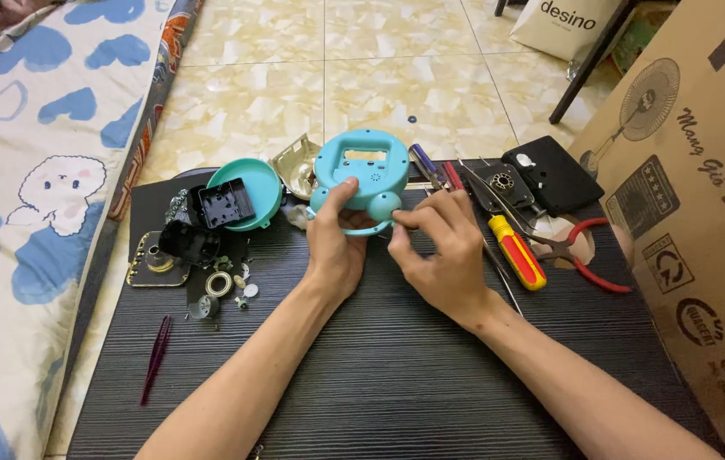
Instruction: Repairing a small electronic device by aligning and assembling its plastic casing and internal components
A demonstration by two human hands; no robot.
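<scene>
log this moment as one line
left hand: holds teal clock casing | right hand: fingertips pinch at casing's lower edge | nearby: yellow-handled screwdriver, red pliers, teal round cover

On the tabletop (396, 375), the clock casing (362, 175) sits toward the far edge, held between the left hand (337, 243) and the right hand (439, 247). Left of it lies a round shell (247, 196) with small loose parts (222, 285) in front. Tweezers (156, 358) lie nearer the left edge. Right of the hands lie a screwdriver (516, 251), then pliers (588, 251). A cardboard box (695, 196) stands at the right, a mattress (30, 213) on the left.
</scene>
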